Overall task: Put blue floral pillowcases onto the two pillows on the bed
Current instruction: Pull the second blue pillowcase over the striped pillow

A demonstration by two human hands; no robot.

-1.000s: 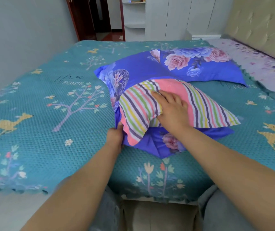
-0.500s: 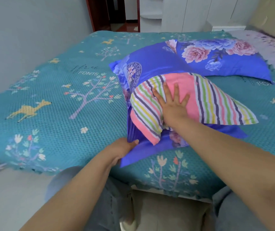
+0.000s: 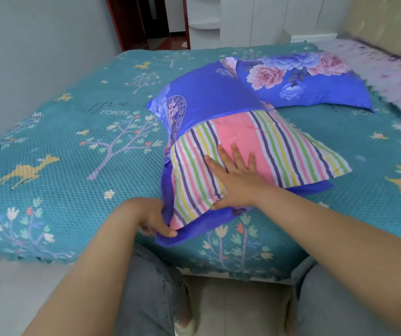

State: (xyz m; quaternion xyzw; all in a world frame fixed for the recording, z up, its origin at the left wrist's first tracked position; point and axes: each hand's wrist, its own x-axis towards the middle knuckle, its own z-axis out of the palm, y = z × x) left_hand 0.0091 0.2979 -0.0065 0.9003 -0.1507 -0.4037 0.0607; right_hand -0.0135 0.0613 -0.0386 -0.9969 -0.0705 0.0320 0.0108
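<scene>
Striped pink, green and white cloth pillow (image 3: 267, 151) lies half sheathed under the flat, spread fingers of the right hand (image 3: 238, 180). Left hand (image 3: 151, 218) pinches the blue floral satin pillowcase (image 3: 209, 93) hem just beside its thumb; draw that hem toward the body while pressing the pillow inward.

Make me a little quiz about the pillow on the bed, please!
1. True or false: the striped pillow is all the way inside the blue floral pillowcase.
2. What is the left hand doing? A) resting on the bedspread B) pinching the pillowcase's edge C) holding the second pillow
3. Fill in: the right hand lies flat on the ____ pillow.

Key: 1 false, about half still sticks out. 2 B. 3 striped.
</scene>
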